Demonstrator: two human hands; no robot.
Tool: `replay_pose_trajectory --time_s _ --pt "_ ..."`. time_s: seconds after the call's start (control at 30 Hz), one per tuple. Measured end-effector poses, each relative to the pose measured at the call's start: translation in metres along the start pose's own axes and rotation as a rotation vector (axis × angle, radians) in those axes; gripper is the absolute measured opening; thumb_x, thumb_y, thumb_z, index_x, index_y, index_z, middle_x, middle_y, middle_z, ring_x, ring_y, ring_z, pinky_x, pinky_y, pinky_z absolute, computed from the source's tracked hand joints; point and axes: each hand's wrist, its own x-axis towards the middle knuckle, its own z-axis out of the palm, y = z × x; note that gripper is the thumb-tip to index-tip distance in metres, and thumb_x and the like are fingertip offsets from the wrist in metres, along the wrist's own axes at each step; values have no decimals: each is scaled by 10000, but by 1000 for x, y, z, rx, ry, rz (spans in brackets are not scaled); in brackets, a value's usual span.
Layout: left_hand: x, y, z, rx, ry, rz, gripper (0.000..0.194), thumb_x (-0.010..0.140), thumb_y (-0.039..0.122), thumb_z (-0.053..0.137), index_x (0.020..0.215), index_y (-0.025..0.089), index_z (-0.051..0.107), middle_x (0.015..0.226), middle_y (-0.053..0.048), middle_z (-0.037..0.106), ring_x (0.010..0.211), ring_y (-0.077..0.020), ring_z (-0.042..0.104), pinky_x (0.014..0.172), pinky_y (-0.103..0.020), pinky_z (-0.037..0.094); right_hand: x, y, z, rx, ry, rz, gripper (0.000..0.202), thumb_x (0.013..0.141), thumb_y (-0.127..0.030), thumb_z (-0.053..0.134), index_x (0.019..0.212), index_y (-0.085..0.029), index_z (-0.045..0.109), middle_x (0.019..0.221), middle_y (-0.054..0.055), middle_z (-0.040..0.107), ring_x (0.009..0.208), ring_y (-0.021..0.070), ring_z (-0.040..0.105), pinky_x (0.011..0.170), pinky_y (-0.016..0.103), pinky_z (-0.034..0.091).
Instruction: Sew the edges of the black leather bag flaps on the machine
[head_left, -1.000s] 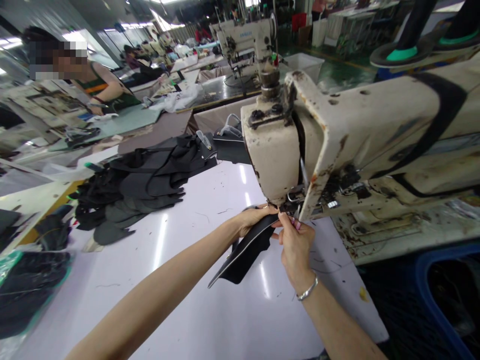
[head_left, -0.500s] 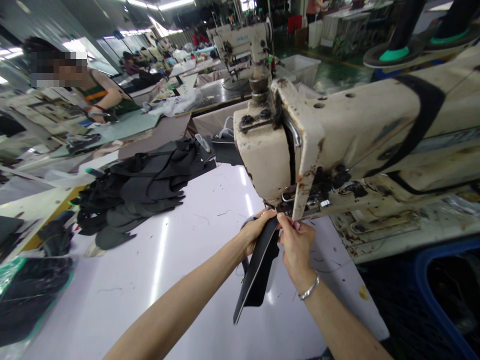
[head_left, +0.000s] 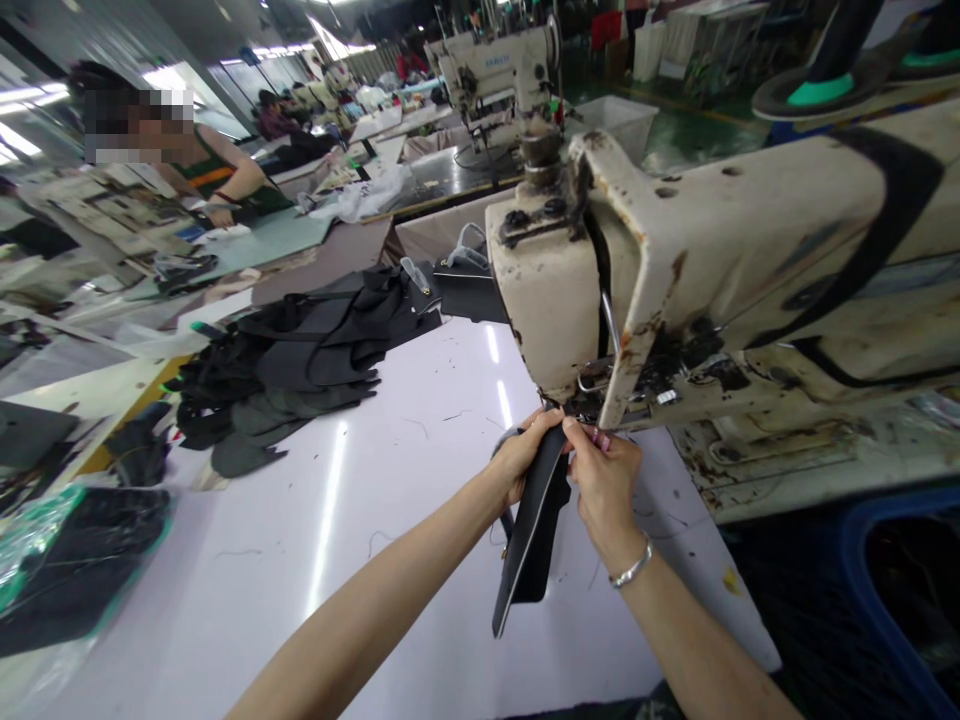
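A black fabric piece [head_left: 534,525] with a pale edge line hangs down from under the head of the cream sewing machine [head_left: 536,310]. My left hand [head_left: 523,452] is closed on its upper left side, fingertips close to the needle area. On the other side my right hand [head_left: 604,484], with a silver bracelet at the wrist, pinches the piece's upper edge near the presser foot. The needle and the stitching point are hidden behind my fingers and the machine head. A grey strap shows partly behind my left hand.
A pile of dark cut pieces [head_left: 300,360] lies on the white table [head_left: 420,620] to the left. A plastic-wrapped dark bundle [head_left: 75,570] sits at the left edge, and a blue crate [head_left: 855,560] stands at right. Across the way, a person [head_left: 217,170] works at another machine.
The whole view has shifted slightly, so the scene sits a bit further right. Both hands keep their hold on the fabric piece beside the machine head, with little visible movement.
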Motion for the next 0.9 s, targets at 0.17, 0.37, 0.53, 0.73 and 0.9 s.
replay_pose_trajectory --time_s 0.17,0.37,0.53,0.73,0.9 --pt "-7 2 6 -23 38 16 319 780 380 847 1010 195 726 648 -13 734 466 -159 650 482 -261 566 1 0 -2 -11 -10 4 412 772 -502 794 581 -163 658 538 -4 590 481 130 494 439 250 365" --pt "-18 -12 19 -70 121 86 402 758 428 851 1070 199 740 667 -25 745 527 -172 686 511 -244 565 5 -1 -10 -34 -25 30 453 752 -486 797 508 -198 546 472 -62 434 442 100 380 419 250 306" --pt "-23 -32 35 -189 221 194 443 742 479 858 1085 230 727 654 15 720 647 -184 735 618 -243 603 11 -15 -21 -40 -87 68 496 711 -487 817 466 -214 482 452 -60 430 428 98 370 412 248 301" --pt "-23 -46 51 -308 305 190 416 731 494 863 1019 232 717 681 15 718 755 -199 757 680 -252 613 18 -30 -31 -108 -134 102 370 654 -462 842 513 -178 651 510 -5 604 492 154 537 477 266 405" --pt "-23 -49 59 -365 335 234 337 756 470 848 946 225 716 746 -6 746 740 -187 755 653 -238 601 22 -37 -35 -128 -167 88 276 644 -415 846 566 -176 732 580 16 695 558 182 618 524 269 446"
